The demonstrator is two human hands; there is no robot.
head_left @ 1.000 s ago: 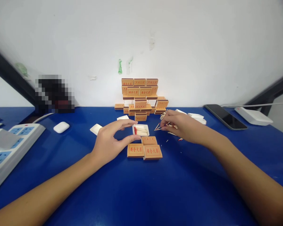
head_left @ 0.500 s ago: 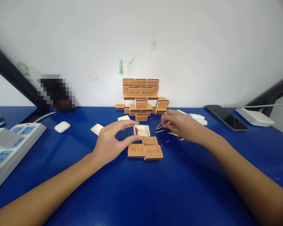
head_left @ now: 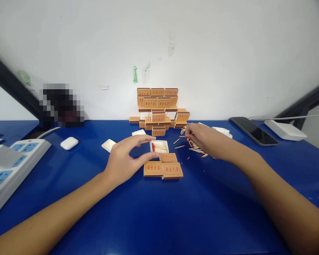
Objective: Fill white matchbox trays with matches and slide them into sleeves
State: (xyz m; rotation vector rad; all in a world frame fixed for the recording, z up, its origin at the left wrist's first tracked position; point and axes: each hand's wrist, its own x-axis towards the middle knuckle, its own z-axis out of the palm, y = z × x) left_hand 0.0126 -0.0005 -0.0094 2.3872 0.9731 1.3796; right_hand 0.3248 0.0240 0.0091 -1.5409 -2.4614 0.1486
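Observation:
My left hand (head_left: 127,156) has its thumb and fingers apart around the left end of a white matchbox tray (head_left: 163,151), with red-tipped matches (head_left: 160,147) lying in it. Whether its fingertips touch the tray is hard to tell. To the right, my right hand (head_left: 203,138) has its fingers pinched at a loose pile of matches (head_left: 199,149); a match sticks out leftward by the fingertips. Three closed matchboxes (head_left: 172,170) lie in front of the tray. Behind it rises a stack of matchboxes (head_left: 157,103) near the wall.
White trays lie left (head_left: 108,145), behind (head_left: 138,132) and right (head_left: 221,131). A power strip (head_left: 18,156) and a white case (head_left: 69,143) stand at the left. A phone (head_left: 253,131) and a white box (head_left: 285,130) lie at the right on the blue table (head_left: 159,219).
My right hand has moved slightly right and its fingers have drawn together, with a match now showing at the fingertips. The left hand has hardly moved. The view has shifted a little.

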